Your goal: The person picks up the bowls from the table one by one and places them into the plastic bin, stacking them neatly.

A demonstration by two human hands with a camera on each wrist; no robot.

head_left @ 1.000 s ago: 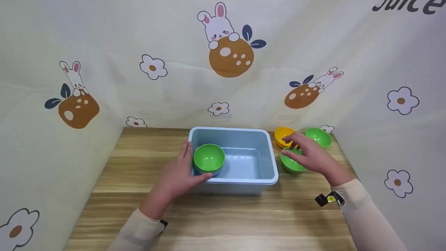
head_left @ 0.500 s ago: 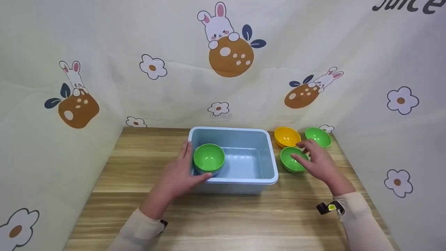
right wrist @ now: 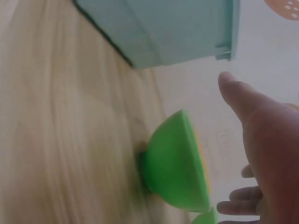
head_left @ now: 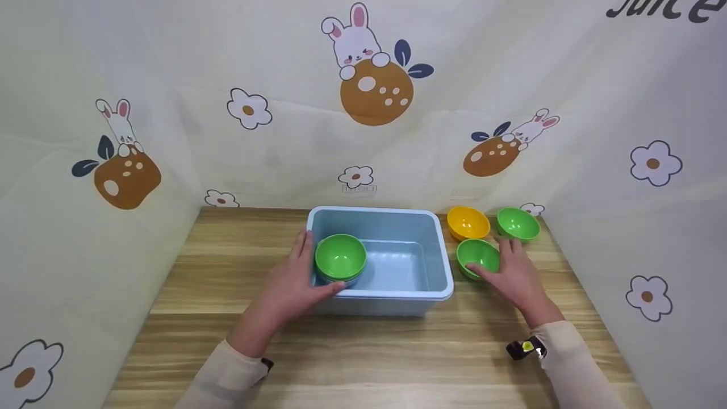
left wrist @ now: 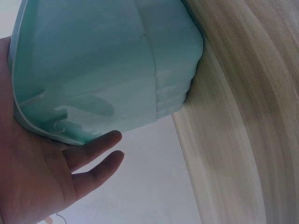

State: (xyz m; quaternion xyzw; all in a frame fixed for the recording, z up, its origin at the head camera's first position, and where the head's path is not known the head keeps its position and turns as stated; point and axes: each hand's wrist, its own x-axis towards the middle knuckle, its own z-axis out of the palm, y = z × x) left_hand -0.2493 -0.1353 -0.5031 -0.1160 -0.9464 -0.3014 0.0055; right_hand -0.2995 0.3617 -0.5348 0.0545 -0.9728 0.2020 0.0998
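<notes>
In the head view, a light blue plastic bin (head_left: 397,295) holds a stack of small bowls at its left, with a green bowl (head_left: 341,257) on top. My left hand (head_left: 288,288) holds the bin's front left corner, thumb over the front rim and fingers along the left wall; two of its fingers (left wrist: 97,148) extend past the wall in the left wrist view. My right hand (head_left: 514,275) hovers with spread fingers at another green bowl (head_left: 478,255) right of the bin. Its thumb overlaps that bowl from above; the right wrist view shows a gap between thumb and bowl.
Behind the near green bowl, a yellow-orange bowl (head_left: 468,222) and a further green bowl (head_left: 518,223) stand by the back wall. A patterned cloth (head_left: 284,153) encloses the wooden table (head_left: 397,358) at the back and both sides.
My right hand has moved back from over the yellow-orange bowl and lowered to the near green bowl's right side. My left hand, the bin and the bowls stay where they were.
</notes>
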